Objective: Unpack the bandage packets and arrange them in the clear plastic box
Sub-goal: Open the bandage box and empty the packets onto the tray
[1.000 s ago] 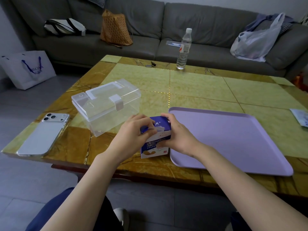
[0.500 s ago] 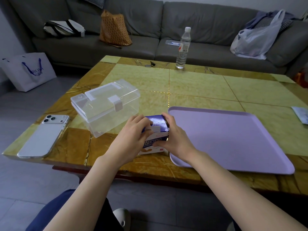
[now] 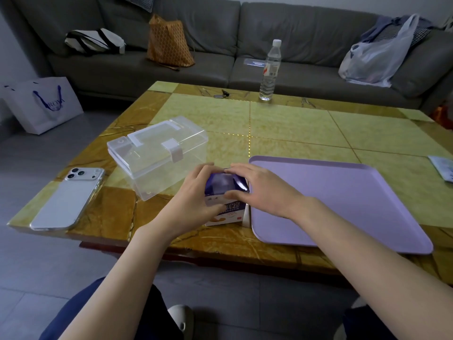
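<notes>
at the near edge of the table (image 3: pixel 294 128), both bare forearms reach forward from below and meet over a small bandage carton (image 3: pixel 226 186). the left hand (image 3: pixel 193 202) comes in from the left with its wrist low and its fingers bent over the carton's left side, the thumb across the printed front face. the right hand (image 3: pixel 264 190) comes in from the right, palm down, with its fingers curled over the carton's purple top and far edge. each grip is clenched on the carton, which stands upright on the table. the carton's top is blurred, so i cannot tell if it is open.

the carton stands between the clear plastic box (image 3: pixel 157 155) and a purple tray (image 3: pixel 343 197), just beside the tray's left rim. the clear plastic box sits toward the table's left edge, set at an angle, with its lid on and a white latch on the front. a phone (image 3: pixel 68 197) lies camera side up at the near left corner. a water bottle (image 3: pixel 269 69) stands at the far edge, with a small dark item (image 3: pixel 221 94) near it. a printed paper (image 3: pixel 445 168) lies at the right edge.

behind the table runs a grey sofa (image 3: pixel 220 33) holding a brown bag (image 3: pixel 169 42), a black-and-white bag (image 3: pixel 95 41) and a white plastic bag (image 3: pixel 377 55). a white paper bag (image 3: pixel 41 104) stands on the grey floor to the left.
</notes>
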Demonstrator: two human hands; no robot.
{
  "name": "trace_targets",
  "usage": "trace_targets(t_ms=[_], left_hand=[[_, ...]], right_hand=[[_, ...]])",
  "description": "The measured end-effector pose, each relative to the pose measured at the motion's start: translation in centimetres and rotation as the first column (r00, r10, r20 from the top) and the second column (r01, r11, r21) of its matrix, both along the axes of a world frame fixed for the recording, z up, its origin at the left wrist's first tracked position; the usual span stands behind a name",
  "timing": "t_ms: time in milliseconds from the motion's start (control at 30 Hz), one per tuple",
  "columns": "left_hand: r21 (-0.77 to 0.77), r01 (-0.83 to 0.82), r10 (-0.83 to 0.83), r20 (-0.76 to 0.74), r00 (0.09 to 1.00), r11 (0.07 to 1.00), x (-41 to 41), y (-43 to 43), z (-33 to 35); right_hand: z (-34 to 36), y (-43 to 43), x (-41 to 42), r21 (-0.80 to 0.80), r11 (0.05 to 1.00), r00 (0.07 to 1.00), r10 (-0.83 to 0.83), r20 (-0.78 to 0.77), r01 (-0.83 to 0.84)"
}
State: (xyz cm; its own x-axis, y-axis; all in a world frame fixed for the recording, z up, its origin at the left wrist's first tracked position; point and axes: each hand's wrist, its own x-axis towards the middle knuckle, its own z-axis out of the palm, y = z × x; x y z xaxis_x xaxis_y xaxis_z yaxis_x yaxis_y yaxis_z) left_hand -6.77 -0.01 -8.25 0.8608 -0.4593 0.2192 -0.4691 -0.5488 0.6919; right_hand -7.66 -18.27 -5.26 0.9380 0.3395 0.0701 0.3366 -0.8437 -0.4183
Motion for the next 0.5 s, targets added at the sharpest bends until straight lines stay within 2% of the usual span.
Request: trace_targets(t_ms=[100,200,367,500], left_hand=[[-0.049,-0.11,0.105,-0.087,0.991,0.993,0.3,0.0,-0.2],[-0.093,-0.137,0.121,-0.154,0.981,0.986,0.6,0.2,-0.4],[-0.092,-0.148,0.134,-0.143,0.981,0.985,0.9,0.2,-0.4],[-0.105,-0.149,0.136,-0.124,0.983,0.983,0.9,0.2,-0.7]], right_hand=[[0.8,0.6,-0.1,-0.087,0.996,0.999,0.024,0.044,-0.02],[1.4,0.9,0.1,-0.183,0.981,0.997,0.064,0.037,-0.057],[1.7,1.7,0.0,-0.237,0.962,0.984,0.159,0.084,-0.135],[1.4,2.2,-0.3,-0.225,0.969,0.978,0.142,0.15,-0.106]])
